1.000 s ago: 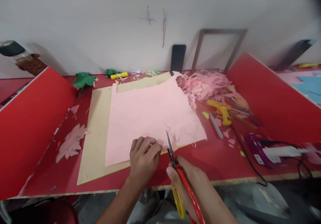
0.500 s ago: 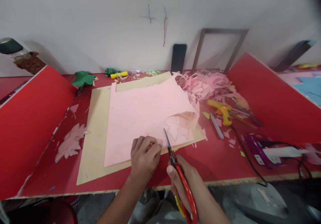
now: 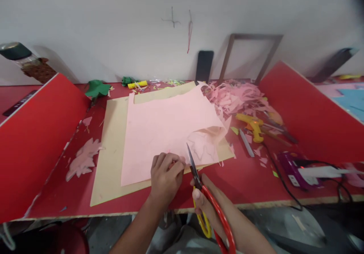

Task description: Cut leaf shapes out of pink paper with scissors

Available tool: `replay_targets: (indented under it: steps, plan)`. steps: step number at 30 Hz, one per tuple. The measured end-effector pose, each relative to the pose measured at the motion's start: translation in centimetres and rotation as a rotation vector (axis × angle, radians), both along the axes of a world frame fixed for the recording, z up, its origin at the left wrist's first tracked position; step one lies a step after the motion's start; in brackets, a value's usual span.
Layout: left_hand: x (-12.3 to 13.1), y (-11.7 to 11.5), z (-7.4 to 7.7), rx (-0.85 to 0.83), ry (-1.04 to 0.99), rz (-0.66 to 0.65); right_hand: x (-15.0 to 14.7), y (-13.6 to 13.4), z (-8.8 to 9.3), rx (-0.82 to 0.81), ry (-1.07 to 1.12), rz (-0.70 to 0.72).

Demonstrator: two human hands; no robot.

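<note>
A pink sheet (image 3: 159, 132) lies over a larger cream sheet (image 3: 106, 163). At its lower edge my left hand (image 3: 166, 176) has its fingers curled, pinching the paper. My right hand (image 3: 210, 204) grips a pair of scissors (image 3: 196, 170), one handle red and the other yellow. Their blades point up and away over the lower edge of the pink sheet, just right of my left hand. Close to the tips is a pencilled jagged outline (image 3: 201, 147). Above that, a flap of the sheet curls up.
Pink paper scraps (image 3: 233, 94) are heaped at the back right. Beside them lie a yellow glue gun (image 3: 253, 127), a grey marker-like stick (image 3: 246, 143) and a purple power box (image 3: 298, 170) with cables. Red boards (image 3: 315, 117) stand at both sides. Pink cut-out leaves (image 3: 83, 159) lie left.
The scissor handles have spread farther apart, and the yellow one shows more. My left hand keeps its place on the paper. The view has shifted slightly.
</note>
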State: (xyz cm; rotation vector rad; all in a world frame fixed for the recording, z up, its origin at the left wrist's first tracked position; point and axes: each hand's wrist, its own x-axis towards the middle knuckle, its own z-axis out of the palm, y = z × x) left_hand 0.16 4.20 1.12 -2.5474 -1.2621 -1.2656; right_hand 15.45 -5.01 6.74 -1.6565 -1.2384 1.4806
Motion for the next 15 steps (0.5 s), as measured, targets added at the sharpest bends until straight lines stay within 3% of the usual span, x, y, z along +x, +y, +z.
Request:
replay_targets:
  steps: [8, 15]
  plan:
    - [0.0, -0.4, 0.1, -0.03, -0.03, -0.041, -0.6, 2.6, -0.4, 0.091, -0.284, -0.043]
    - [-0.3, -0.7, 0.4, -0.053, -0.014, -0.068, -1.2, 3.5, -1.0, 0.043, -0.404, -0.002]
